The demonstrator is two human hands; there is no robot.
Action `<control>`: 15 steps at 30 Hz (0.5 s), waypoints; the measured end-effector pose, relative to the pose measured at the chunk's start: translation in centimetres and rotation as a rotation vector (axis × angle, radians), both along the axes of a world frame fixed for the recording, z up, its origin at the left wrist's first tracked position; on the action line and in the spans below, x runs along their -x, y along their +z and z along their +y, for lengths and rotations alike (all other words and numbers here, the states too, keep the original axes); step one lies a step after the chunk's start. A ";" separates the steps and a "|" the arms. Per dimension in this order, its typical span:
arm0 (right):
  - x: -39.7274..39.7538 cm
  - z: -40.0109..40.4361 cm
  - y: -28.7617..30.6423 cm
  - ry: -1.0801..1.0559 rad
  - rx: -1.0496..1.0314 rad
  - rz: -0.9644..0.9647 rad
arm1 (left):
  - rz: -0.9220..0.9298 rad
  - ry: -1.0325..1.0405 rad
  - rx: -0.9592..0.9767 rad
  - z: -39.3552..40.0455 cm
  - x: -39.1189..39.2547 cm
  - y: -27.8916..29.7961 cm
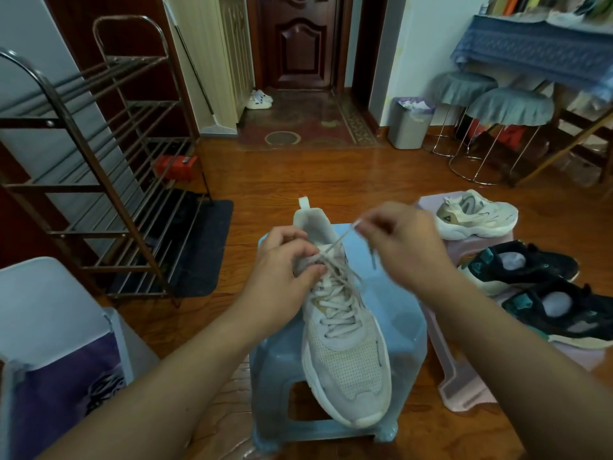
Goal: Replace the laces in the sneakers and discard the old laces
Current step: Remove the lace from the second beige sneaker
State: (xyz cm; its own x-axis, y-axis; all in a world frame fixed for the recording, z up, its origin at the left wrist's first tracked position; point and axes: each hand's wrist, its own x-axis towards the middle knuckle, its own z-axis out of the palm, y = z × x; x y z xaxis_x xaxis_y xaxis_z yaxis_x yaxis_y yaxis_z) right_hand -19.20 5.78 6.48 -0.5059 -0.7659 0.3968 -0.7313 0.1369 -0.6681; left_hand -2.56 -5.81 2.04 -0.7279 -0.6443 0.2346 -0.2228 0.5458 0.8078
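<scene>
A white sneaker lies on a light blue plastic stool, toe toward me. A pale lace runs through its eyelets. My left hand grips the sneaker's upper at the top eyelets, thumb and fingers curled on the tongue area. My right hand pinches one lace end and holds it up and to the right, taut from the top eyelet. The other lace end hangs loose on the right side of the sneaker.
A pink stool at right carries a cream sneaker and two black sneakers. A bin with a purple liner holding dark laces stands at lower left. A metal shoe rack stands left; a grey waste bin is far right.
</scene>
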 end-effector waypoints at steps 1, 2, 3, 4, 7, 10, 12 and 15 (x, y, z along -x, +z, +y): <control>0.7 0.4 1.1 -0.128 0.094 -0.255 | -0.035 0.006 -0.004 0.0 0.1 0.1; 2.2 0.9 2.2 -0.283 0.254 -0.525 | -0.064 0.008 0.001 0.0 0.1 0.2; 3.8 1.6 3.1 -0.429 0.456 -0.788 | -0.084 0.007 0.010 -0.1 0.1 0.3; 5.1 2.2 3.5 -0.506 0.644 -1.028 | -0.097 0.003 0.023 -0.2 0.2 0.3; 6.5 3.0 1.0 -0.462 0.617 -1.470 | -0.121 0.001 0.022 -0.3 0.3 0.4; 4.6 1.8 -2.8 -0.377 -0.184 -1.042 | -0.102 0.016 -0.059 -0.3 0.4 0.6; 3.3 0.9 -3.0 -0.382 -0.293 -0.489 | -0.087 0.012 -0.085 -0.3 0.4 0.6; -0.5 0.8 -0.8 -0.191 -0.207 -0.132 | -0.080 0.014 -0.080 -0.1 0.5 0.6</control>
